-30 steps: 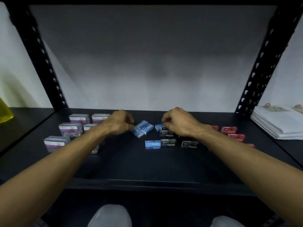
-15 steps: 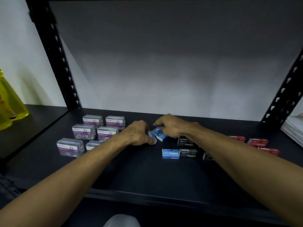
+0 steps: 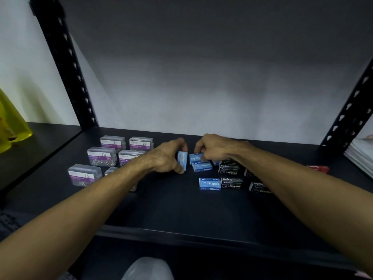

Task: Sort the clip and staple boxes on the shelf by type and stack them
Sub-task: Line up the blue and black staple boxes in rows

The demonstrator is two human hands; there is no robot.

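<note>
My left hand [image 3: 167, 158] is pinching a small blue cardboard staple box [image 3: 182, 160] upright; my right hand [image 3: 214, 147] is gripping another blue box [image 3: 195, 158] atop a third [image 3: 202, 167]. Clear plastic clip boxes [image 3: 102, 156] are sitting at nine o'clock, with bare matte shelf [image 3: 181, 211] toward six.

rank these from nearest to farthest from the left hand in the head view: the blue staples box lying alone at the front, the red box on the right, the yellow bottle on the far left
From the left hand:
1. Lone blue staples box, just right and toward the front.
2. Red box, far right, past the right arm.
3. Yellow bottle, far left on the neighbouring shelf.
</note>
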